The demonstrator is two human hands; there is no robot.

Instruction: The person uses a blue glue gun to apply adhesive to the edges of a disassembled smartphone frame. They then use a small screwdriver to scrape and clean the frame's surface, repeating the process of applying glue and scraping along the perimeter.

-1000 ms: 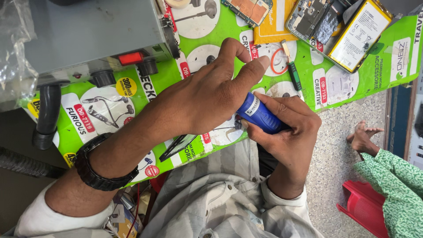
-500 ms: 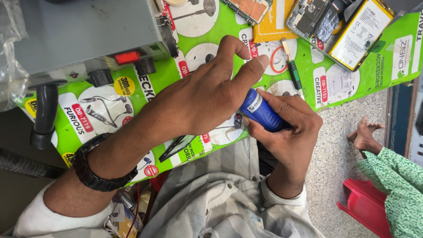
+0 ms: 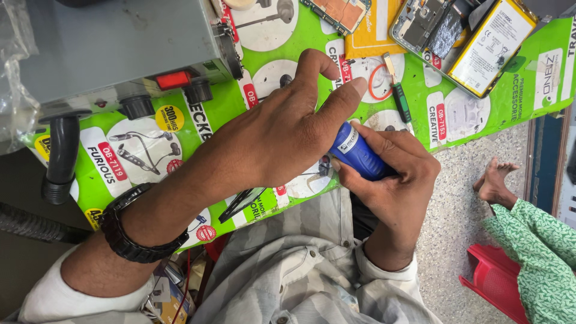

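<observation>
I have the right hand closed on the blue tool, left hand cupped over its tip, grip unclear; next calls for steadiness.

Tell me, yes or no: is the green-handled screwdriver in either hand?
No. The green-handled screwdriver lies on the green mat, apart from both hands; the right hand grips a blue tool instead.

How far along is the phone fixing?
Done: the phone lies opened up on the green mat, back off, with its battery showing. In hand: the right hand grips a blue tool while the left hand covers its tip, so I cannot tell what it touches. Left: the phone is not closed again, and a green screwdriver lies beside it.
</observation>
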